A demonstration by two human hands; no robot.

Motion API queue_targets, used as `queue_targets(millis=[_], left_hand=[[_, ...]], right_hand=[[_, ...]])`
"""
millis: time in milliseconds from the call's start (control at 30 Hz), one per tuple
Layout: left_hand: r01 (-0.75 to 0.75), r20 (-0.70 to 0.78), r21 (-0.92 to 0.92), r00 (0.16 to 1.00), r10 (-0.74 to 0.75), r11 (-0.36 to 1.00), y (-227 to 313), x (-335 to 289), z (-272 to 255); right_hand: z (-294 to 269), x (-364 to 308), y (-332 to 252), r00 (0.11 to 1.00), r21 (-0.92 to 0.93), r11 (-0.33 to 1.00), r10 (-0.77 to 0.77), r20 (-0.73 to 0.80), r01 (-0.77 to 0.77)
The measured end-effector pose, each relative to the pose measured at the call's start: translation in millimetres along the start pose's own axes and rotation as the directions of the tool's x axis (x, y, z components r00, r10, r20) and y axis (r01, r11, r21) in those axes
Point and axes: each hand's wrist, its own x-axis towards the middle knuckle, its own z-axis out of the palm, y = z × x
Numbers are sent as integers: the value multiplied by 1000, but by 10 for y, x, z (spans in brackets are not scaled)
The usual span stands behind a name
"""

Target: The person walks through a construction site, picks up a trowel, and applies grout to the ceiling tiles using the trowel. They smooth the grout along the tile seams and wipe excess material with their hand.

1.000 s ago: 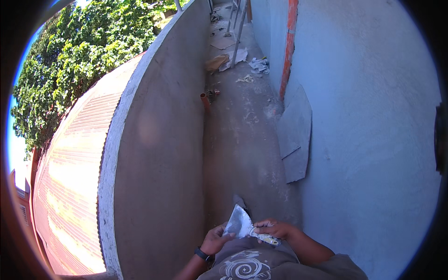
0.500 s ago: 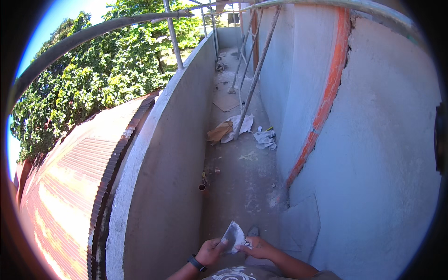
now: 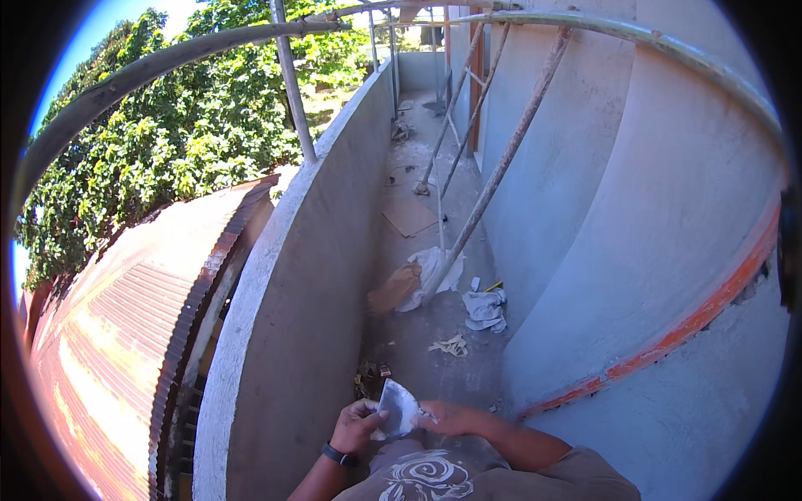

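Between my two hands is a folded, whitish-grey sheet [image 3: 401, 407] that looks like sandpaper, its upper corner pointing up. My left hand [image 3: 357, 424], with a dark watch on the wrist, pinches the sheet's left side with the thumb on its face. At the opposite edge, my right hand [image 3: 444, 417] is closed on the sheet with its fingers partly hidden. Both hands are held close in front of my shirt, above the walkway floor.
Slanting scaffold poles [image 3: 510, 159] stand ahead on the narrow walkway. Brown paper [image 3: 394, 290], a whitish crumpled cloth [image 3: 484, 309] and scraps lie on the floor. A low wall [image 3: 292, 275] runs left; a plastered wall [image 3: 601, 275] with an orange strip [image 3: 668, 342] rises right.
My view has moved forward along the walkway, so the poles and floor litter appear closer. The orange strip has swung to the lower right. Both hands still hold the sheet, nearer my shirt.
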Motion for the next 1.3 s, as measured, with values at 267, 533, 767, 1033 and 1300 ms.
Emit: queue_targets(millis=[267,533,767,1033,1300], left_hand=[[50,319,133,943,-91,990,1395,2398,-132],[-27,310,270,949,-61,962,2291,4373,-177],[92,279,259,946,-165,961,2803,6129,-190],[114,361,378,895,-260,919,3513,7646,-185],[152,526,343,786,-324,927,3523,9607,-121]], right_hand=[[-1750,1444,-74,995,-64,995,72,-72,-77],[-3273,2652,310,986,104,993,78,-145,-63],[-4560,3915,954,980,212,977,46,-195,-4],[-5954,4860,1137,980,80,997,29,-197,-13],[-6799,5666,1917,950,430,903,145,-276,-13]])
